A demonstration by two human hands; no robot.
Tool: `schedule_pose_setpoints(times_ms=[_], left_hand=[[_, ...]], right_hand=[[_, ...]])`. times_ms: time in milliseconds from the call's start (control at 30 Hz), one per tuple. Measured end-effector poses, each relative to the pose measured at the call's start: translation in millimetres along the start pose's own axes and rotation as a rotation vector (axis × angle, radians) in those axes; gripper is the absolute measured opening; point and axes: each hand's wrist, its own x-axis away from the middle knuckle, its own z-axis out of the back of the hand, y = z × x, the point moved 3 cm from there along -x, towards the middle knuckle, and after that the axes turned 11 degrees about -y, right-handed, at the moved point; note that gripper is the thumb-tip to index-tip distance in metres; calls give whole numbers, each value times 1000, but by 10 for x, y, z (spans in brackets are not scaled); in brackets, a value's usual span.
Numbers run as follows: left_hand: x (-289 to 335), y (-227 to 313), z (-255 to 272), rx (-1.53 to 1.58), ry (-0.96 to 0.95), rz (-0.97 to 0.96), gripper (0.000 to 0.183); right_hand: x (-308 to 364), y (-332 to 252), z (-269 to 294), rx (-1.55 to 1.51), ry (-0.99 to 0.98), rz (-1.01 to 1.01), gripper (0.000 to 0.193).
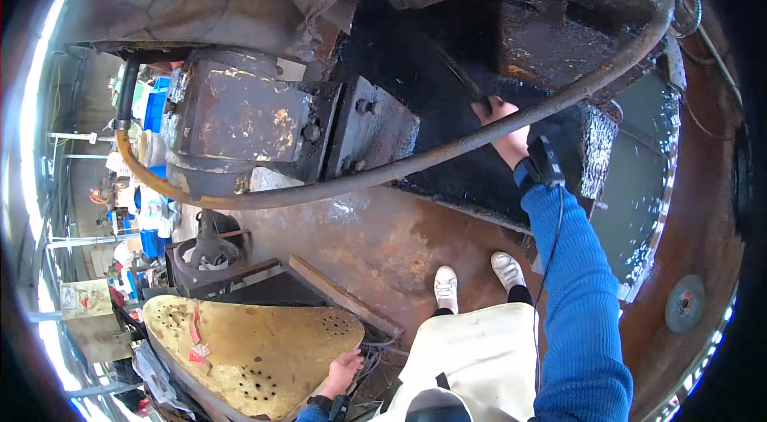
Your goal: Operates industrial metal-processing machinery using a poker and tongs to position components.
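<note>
Viewed from my remote post, the right hand (498, 109) is closed, its fingers appearing to pinch the near end of a slim dark rod (461, 74). The rod lies over the black, wet-looking recess (431, 114) of the machine, slanting away up and to the left; its far end is lost in the dark.

I judge the rod light and fairly stiff, not fragile, but likely slippery if the dark film on the surfaces around it is oil. I would take hold at the near end, where the fingers are, keeping the wrist clear of the rusty curved pipe (383, 174), which crosses in front of the hand in this view.

The left hand (342, 374) is at the right edge of a yellowish, perforated board (264, 346), fingers bent; I cannot tell whether it grips anything.

Surfaces: the machine housing (240, 114) shows peeling paint and grime. The floor (375, 242) is reddish-brown, stained and glossy in patches. To the right I note a trough of murky grey liquid (639, 158) and a round grey disc (685, 304). Along the left side of the room, blue bins (156, 105) stand among mixed clutter.
</note>
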Motion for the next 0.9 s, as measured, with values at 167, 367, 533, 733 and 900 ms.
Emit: schedule_pose_setpoints(times_ms=[167, 367, 533, 733, 900], left_hand=[[7, 155, 38, -71, -53, -71, 29], [288, 980, -61, -386, -94, -414, 26], [195, 1387, 28, -263, -264, -362, 28], [191, 1958, 70, -298, -354, -517, 28], [217, 2337, 179, -309, -345, -515, 30]], right_hand=[[760, 42, 466, -17, -26, -34, 44], [2019, 65, 1033, 27, -72, -180, 45], [3314, 311, 1410, -55, -80, -321, 44], [4786, 242, 1651, -76, 20, -424, 41], [5451, 134, 1933, -391, 82, -641, 33]])
